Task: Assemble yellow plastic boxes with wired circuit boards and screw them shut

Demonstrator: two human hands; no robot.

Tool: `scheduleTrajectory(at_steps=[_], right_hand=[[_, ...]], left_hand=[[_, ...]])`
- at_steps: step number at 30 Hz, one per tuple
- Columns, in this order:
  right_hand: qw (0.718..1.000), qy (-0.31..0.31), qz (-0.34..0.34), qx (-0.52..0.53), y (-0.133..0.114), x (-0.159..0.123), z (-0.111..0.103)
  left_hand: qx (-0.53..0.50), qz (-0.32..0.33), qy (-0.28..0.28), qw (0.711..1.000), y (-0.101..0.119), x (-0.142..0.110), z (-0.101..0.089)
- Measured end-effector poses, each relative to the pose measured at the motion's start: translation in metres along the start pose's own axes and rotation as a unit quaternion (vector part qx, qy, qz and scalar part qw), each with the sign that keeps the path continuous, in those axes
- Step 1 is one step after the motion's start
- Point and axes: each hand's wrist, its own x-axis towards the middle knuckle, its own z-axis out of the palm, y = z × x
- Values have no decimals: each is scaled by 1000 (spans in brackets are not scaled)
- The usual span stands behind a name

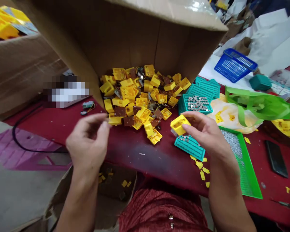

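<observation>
In my right hand (205, 132) is a small yellow plastic casing (180, 124), gripped between thumb and fingers above a teal ridged tray (189, 147) that carries a few button cells. My left hand (89, 141) is raised at the near left edge of the pile, fingers loosely bent and thumb slightly apart, with nothing visible in it. Between and beyond my hands lies a heap of yellow casings (129, 92), mixed with brown pieces and thin wires, spilling from a cardboard box (135, 38) on its side. Loose yellow covers (202, 175) lie near my right wrist.
Stacked teal trays (195, 109) hold many button cells. A green tray (252, 180) of small metal parts, a green bag (263, 103), a black phone (276, 158) and a blue basket (235, 66) are rightward. A lower carton (111, 199) stands below the red tabletop (157, 164).
</observation>
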Motion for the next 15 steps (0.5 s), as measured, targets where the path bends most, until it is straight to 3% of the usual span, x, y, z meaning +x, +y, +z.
scheduleTrajectory(at_steps=[2, 3, 5, 7, 9, 12, 14, 15], right_hand=[[999, 23, -3, 34, -7, -13, -6], [999, 38, -10, 27, -9, -21, -6], [995, 69, -42, -57, -11, -39, 3], [976, 66, -85, -187, -7, -59, 22], [957, 6, -112, -269, -1, -78, 44], [958, -118, -129, -229, 7, -103, 65], [966, -137, -141, -168, 13, -113, 64], [971, -117, -142, -152, 17, -115, 60]], left_hand=[[-151, -59, -111, 980, 12, -39, 5], [-213, -108, -215, 947, 17, -57, 9], [-302, -222, -356, 856, 24, -86, 20], [-387, -303, -411, 768, 26, -106, 30], [-436, -336, -410, 727, 23, -117, 37], [-411, -354, -362, 758, 13, -123, 35], [-356, -352, -339, 797, 7, -123, 28], [-330, -344, -334, 813, 4, -122, 24]])
